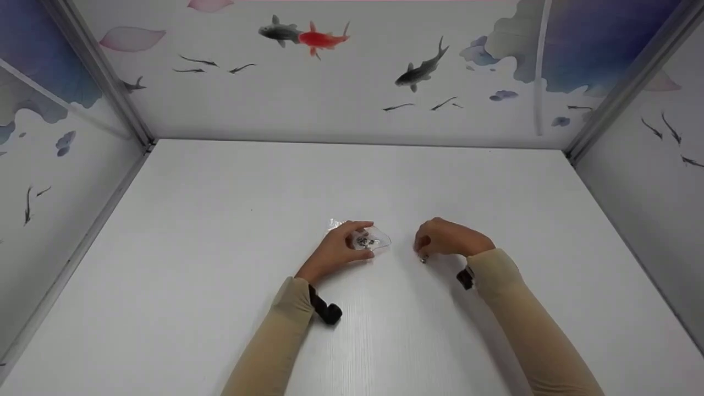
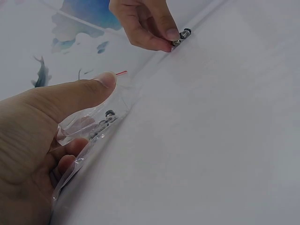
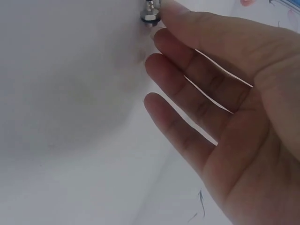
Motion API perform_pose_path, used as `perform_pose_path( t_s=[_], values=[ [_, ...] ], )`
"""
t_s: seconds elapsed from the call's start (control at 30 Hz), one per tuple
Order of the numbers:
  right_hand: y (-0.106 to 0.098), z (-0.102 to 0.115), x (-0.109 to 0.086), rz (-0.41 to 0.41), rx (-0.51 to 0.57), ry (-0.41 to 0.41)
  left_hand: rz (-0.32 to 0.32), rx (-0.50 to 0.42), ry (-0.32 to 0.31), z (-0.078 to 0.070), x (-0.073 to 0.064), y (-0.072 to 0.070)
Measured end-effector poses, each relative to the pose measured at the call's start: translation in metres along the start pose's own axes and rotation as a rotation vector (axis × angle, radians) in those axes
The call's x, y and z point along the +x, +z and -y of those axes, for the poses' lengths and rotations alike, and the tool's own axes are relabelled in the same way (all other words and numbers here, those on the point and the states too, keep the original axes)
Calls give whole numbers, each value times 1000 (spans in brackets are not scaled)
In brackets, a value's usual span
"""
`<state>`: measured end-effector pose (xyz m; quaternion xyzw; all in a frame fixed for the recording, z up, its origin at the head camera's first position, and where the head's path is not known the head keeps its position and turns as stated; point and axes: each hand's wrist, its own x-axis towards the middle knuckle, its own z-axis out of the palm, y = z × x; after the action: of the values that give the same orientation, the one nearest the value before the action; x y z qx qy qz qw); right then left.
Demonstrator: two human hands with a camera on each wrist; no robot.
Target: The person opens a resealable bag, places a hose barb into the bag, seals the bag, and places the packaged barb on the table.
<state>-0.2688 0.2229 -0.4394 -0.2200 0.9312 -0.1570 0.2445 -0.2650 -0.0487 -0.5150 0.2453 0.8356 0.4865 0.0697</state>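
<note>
My left hand (image 1: 336, 246) holds a clear plastic zip bag (image 1: 380, 238) close over the table, thumb on one side and fingers on the other. Small dark and silver metal parts (image 2: 109, 114) show through the film in the left wrist view, and a bit of red strip (image 2: 122, 72) sticks out beyond the thumb. To the right of the bag, my right hand (image 1: 450, 237) pinches a small silver metal fitting with black rings (image 3: 150, 17) between thumb and index finger, right at the tabletop. Its other fingers are spread and loosely bent in the right wrist view.
The white table (image 1: 220, 181) stretches out around both hands. Panels printed with fish and petals (image 1: 352, 99) enclose it at the back and both sides, joined by grey metal corner posts (image 1: 118, 82). Black camera straps (image 1: 330, 312) sit at the wrists.
</note>
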Motion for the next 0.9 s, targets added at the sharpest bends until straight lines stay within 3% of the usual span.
perform_pose_path(
  t_s=[0.9],
  values=[
    [2,0,3,3,-17,7,8,-10,-15,-1,0,0]
  ],
)
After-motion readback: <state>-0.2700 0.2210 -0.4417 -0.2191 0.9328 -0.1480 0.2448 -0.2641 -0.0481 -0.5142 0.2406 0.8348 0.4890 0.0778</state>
